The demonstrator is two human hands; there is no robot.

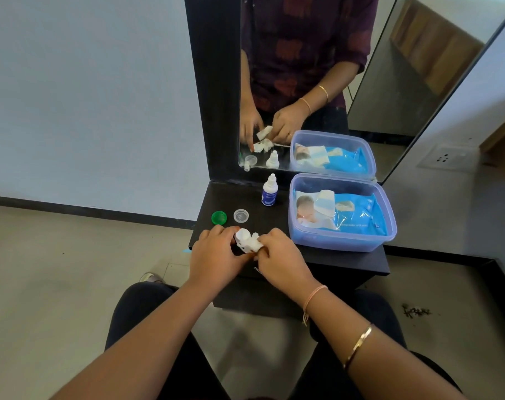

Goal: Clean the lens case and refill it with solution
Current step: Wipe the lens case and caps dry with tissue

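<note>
White plastic shows between the hands: the case point(242, 235) is held low over the front of the table point(346, 262). The left hand point(216, 252) grips it, fingers curled round its near side. The right hand point(283, 259) pinches a crumpled wipe point(254, 245) and presses it against the case's right half. The hands are close together, almost touching, each clamped on its own thing.

Both caps are off. The green cap point(219, 217) and the clear cap point(241, 215) lie side by side on the table, just beyond the left hand. The bottle point(270, 193) stands upright farther back, near the mirror point(303, 82), beside a box point(332, 241) holding a pack of wipes.

This looks like the cleaning step, with the refill not yet begun. Whether the wells are already wiped through is hidden by the wipe and fingers. The next move likely calls for finishing both wells and dropping the wipe. The case then needs to sit flat, wells up, before the freed hand reaches for the bottle.
</note>
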